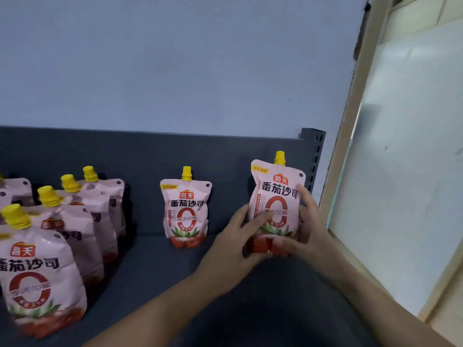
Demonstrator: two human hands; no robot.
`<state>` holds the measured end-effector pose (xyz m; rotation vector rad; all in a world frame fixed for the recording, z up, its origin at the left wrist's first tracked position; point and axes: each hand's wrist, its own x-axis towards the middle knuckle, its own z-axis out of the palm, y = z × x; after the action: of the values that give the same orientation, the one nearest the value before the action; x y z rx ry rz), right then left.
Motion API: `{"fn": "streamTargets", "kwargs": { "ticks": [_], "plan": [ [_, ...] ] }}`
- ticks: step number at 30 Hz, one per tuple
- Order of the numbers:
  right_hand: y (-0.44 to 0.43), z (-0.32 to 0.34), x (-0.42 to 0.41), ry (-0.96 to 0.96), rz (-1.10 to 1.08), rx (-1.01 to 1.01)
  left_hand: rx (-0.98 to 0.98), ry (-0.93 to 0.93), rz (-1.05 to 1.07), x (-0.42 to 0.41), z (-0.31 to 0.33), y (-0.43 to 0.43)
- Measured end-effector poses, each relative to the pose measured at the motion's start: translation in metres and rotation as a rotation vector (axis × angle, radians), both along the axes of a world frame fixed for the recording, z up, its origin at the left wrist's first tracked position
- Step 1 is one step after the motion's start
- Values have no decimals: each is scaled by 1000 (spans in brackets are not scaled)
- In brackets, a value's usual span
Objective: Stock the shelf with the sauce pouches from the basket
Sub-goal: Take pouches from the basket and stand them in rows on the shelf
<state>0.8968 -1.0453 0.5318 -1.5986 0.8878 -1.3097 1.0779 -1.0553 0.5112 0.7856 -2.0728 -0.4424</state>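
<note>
Four sauce pouches stand in a file running from the lower left corner of the frame back toward the shelf's back panel. They are pink with yellow screw caps, each close behind the next, and the nearest one is the largest in view. More pink pouches show at the far left edge, cut off by the frame, so I cannot count them.

Toward the middle, a lone pouch stands upright on the dark grey shelf deck. It sits against the back panel, label facing me, well apart from the file on the left.

Right of centre, my left hand grips the lower left side of the held pouch, thumb laid across its front. This pouch is upright with its cap on top and its label toward me, near the right end of the shelf. My hands hide its base, so I cannot tell if it touches the deck. My right hand clasps the lower right side, fingers along the edge and thumb across the red bottom.

Behind the pouch stands a slotted metal upright. Above the shelf is a blue wall, and at far right a frosted pane in a wooden frame.
</note>
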Motion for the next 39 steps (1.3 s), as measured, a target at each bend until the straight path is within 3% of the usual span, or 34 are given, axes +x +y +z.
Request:
{"fn": "streamTargets", "kwargs": {
  "ticks": [4, 7, 16, 23, 26, 29, 32, 35, 37, 39],
  "plan": [
    [7, -1, -12, 477, -20, -160, -19, 34, -30, 3, 8, 1],
    [10, 1, -10, 565, -76, -269, -20, 82, -5, 3, 6, 3],
    [15, 8, -9, 496, -90, -290, 69, -65, -144, 26, 23, -1],
    [21, 2, -10, 445, -2, -225, 127, -80, -214, 32, 32, 7],
    [23, 2, -8, 361, 1, -197, 205, -9, -250, 31, 32, 10],
    [25, -1, -4, 244, -45, -176, 428, 177, -386, 29, 31, 14],
    [27, -3, 2, 171, -114, -190, 596, 326, -360, 19, 35, 17],
    [30, -3, 1, 163, -33, -111, 654, 439, -231, 9, 37, 12],
    [31, 1, 0, 24, 95, 19, 662, 461, -208, 7, 39, 7],
    [26, 5, 0, -104, 89, 124, 655, 464, -214, 7, 40, 2]
  ]
}}
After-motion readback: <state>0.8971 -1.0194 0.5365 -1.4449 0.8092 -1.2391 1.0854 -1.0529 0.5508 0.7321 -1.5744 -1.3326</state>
